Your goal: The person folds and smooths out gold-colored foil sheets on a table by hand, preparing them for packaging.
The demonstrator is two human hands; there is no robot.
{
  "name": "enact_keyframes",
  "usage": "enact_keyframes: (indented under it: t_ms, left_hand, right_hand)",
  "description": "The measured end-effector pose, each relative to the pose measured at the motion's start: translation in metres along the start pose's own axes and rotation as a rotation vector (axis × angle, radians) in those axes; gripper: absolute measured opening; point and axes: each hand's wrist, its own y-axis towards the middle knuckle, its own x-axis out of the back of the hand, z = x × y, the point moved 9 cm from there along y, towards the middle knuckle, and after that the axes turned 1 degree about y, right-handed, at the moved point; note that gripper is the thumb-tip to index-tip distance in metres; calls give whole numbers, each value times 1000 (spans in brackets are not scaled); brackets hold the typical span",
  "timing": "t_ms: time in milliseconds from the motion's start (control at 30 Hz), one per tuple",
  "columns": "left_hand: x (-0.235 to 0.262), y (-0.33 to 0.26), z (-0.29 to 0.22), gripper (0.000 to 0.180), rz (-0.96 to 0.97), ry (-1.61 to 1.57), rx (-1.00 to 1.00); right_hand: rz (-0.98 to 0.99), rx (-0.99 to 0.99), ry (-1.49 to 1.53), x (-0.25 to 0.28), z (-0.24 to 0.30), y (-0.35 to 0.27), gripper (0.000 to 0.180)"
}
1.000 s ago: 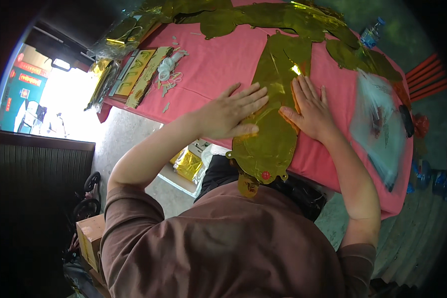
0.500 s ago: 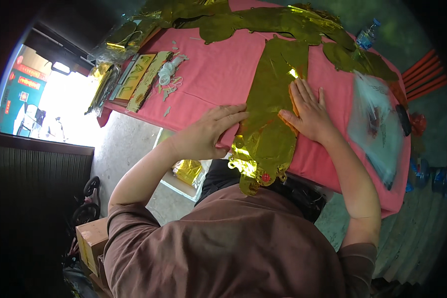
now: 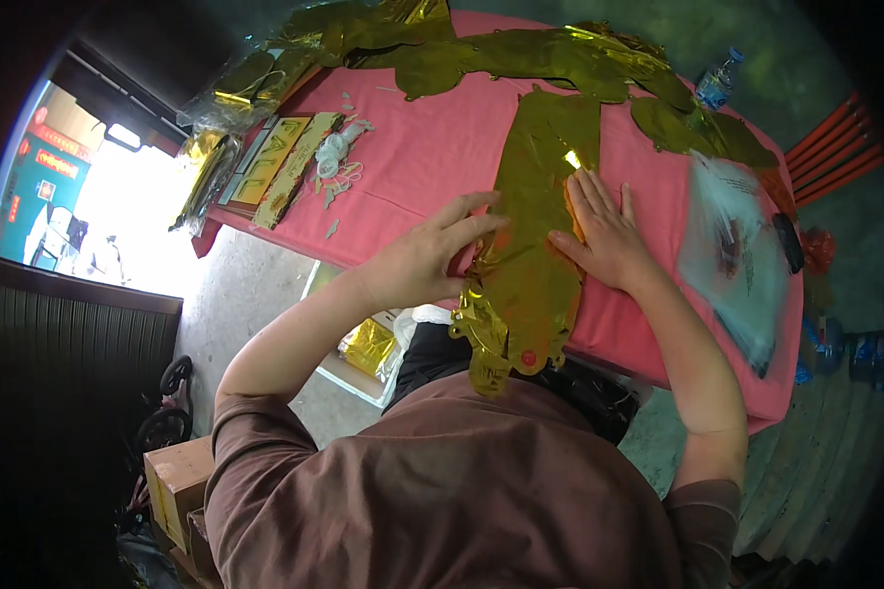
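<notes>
Left hand [image 3: 427, 260] slid back off the long crinkly gold foil balloon [image 3: 535, 250] — fingers spread at its edge | right hand [image 3: 604, 236] flat, pressing foil | pink tablecloth [image 3: 432, 147] underneath

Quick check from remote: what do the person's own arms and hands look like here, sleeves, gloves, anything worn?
Both arms come from short brown T-shirt sleeves that end above the elbows, so the forearms are bare. The left hand and right hand wear no gloves. No watch, bracelet or ring shows on either wrist or hand in this view.
</notes>
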Motion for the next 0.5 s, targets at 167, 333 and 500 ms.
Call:
enact_keyframes:
  t_ms: [167, 333, 500]
  left_hand:
    - [13, 11, -8, 58, -92, 257, -284]
    - [9, 25, -9, 43, -109, 458, -438]
    - [-7, 40, -1, 30, -83, 622, -540]
  right_hand:
    - [-7, 11, 17, -1, 3, -3, 83]
    - [-3, 20, 16, 1, 4, -5, 82]
    - [-10, 28, 14, 0, 4, -6, 82]
